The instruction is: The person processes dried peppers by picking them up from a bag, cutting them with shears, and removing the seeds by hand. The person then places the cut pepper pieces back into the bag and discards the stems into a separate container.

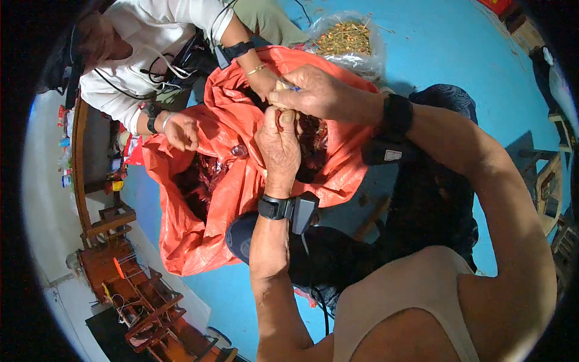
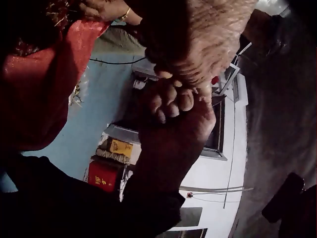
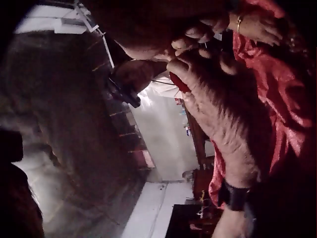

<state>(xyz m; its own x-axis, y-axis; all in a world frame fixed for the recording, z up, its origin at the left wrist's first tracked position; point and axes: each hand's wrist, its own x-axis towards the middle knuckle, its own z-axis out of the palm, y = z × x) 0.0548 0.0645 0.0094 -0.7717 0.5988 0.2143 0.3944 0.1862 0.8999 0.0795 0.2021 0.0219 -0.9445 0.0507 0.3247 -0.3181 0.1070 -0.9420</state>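
In the head view my left hand (image 1: 281,148) pinches a small red piece between thumb and fingers; the red piece (image 3: 179,83) shows more plainly in the right wrist view, by the left thumb. My right hand (image 1: 322,95) touches the left fingertips from above, its fingers curled round a small tool with a blue part (image 1: 292,88). The tool's shape is mostly hidden. Below both hands lies an open orange-red sack (image 1: 344,175) with dark red contents (image 1: 313,142). In the left wrist view my right hand (image 2: 173,106) meets my left hand (image 2: 208,44).
Another person in white (image 1: 157,30) sits opposite, one hand (image 1: 181,131) over a second red sack (image 1: 181,241) and the other hand close behind mine. A clear plastic bag (image 1: 344,39) of stalks stands behind. Wooden furniture (image 1: 111,265) lies left; a wooden stool (image 1: 549,187) stands right.
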